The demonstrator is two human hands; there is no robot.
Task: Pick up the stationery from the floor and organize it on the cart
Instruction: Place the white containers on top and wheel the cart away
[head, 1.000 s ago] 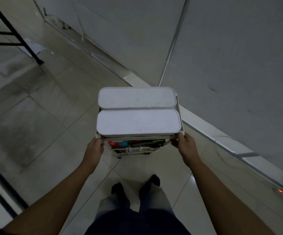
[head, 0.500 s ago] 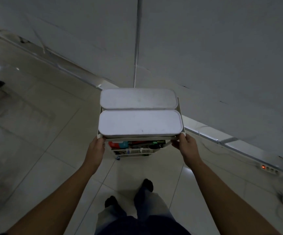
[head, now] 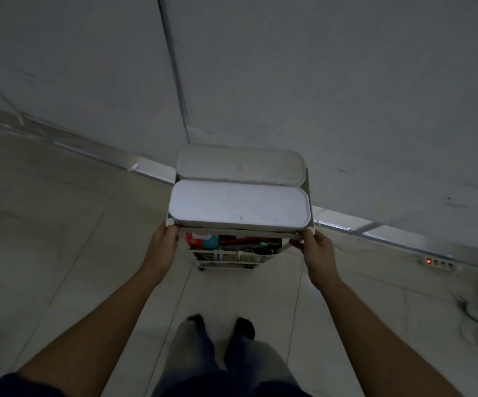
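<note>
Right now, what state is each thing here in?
Cart, upright on the floor, close to the wall.
Left hand, grips its top front rail, left corner.
Right hand, grips the same rail, right corner.
Near box, closed, on the top tier.
Far box, closed, behind it.
Stationery, packed on the middle tier.
Power strip, switch glowing red.

Bare left hand (head: 161, 247) and right hand (head: 316, 253), forearms uncovered all the way down to bottom of view. Dark navy sleeve edge (head: 0, 385) at lower left corner. Dark top hem (head: 232, 386) across bottom centre, same navy tone. Faded grey-blue trousers (head: 194, 356), loose legs, paler on left leg. Black footwear on left foot (head: 196, 320) and right foot (head: 245, 326); socks or shoes, can't tell. Dim light, colours muted.
</note>
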